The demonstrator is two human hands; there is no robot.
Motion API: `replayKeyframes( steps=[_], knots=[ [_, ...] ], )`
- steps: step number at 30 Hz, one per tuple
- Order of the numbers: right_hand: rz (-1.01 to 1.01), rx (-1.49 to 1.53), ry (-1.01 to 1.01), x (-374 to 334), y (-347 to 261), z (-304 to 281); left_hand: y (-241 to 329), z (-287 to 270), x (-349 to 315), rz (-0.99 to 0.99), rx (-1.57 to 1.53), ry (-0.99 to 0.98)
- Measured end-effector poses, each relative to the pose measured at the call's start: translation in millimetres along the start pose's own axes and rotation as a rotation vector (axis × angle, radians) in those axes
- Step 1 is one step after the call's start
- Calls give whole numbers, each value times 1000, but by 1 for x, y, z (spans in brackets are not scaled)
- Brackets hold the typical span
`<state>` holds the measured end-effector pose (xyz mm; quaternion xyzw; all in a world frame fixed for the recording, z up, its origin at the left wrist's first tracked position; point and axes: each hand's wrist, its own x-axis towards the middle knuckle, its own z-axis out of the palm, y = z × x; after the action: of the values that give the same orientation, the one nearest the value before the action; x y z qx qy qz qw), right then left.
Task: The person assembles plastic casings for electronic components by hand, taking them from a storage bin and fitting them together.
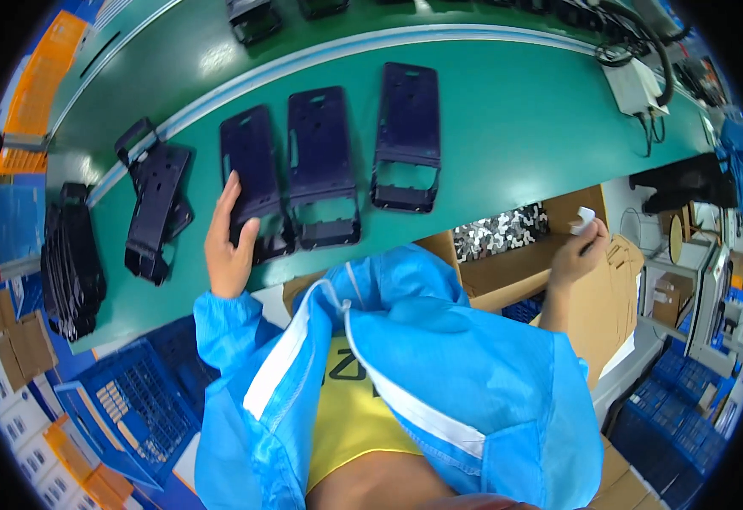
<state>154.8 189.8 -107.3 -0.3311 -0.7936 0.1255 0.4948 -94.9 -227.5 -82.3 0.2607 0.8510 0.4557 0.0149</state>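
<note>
Three dark purple-black plastic frames lie in a row on the green bench, each with a rectangular opening at its near end: a left frame (252, 161), a middle frame (319, 140) and a right frame (408, 115). Against the left frame's near left edge rests my left hand (229, 251), thumb and fingers apart. Off to the right, above the flap of a cardboard box (503, 276), my right hand (571, 259) pinches a small white piece (582, 221). Inside that box is a heap of small white, grey and dark pieces (499, 234).
More dark frames (157, 204) lie overlapped at the left, beside a stack of frames (72, 263) on the bench's left end. A white box with black cables (635, 87) stands at the back right. Blue crates (138, 408) sit below the bench.
</note>
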Motion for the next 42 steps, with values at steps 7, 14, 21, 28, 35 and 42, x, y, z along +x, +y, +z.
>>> replayKeyframes(
  steps=[7, 14, 21, 28, 35, 42],
  knots=[
    [-57, -384, -315, 24, 36, -7, 7, -2, -18, 117, 236, 465],
    [-665, 409, -423, -5, -188, 75, -40, -53, -69, -399, 958, 818],
    [-1099, 840, -956, -20, -343, 113, -68, -64, -60, -304, 729, 684],
    [-1066, 651, -1283, -94, -410, 189, -18, -28, -53, 165, 642, 641],
    [-1362, 800, -1078, -105, -391, 221, -11, 6, -48, 70, 668, 718],
    [-924, 861, -647, -49, -322, 153, -10, 23, -35, 93, 664, 699]
  ],
)
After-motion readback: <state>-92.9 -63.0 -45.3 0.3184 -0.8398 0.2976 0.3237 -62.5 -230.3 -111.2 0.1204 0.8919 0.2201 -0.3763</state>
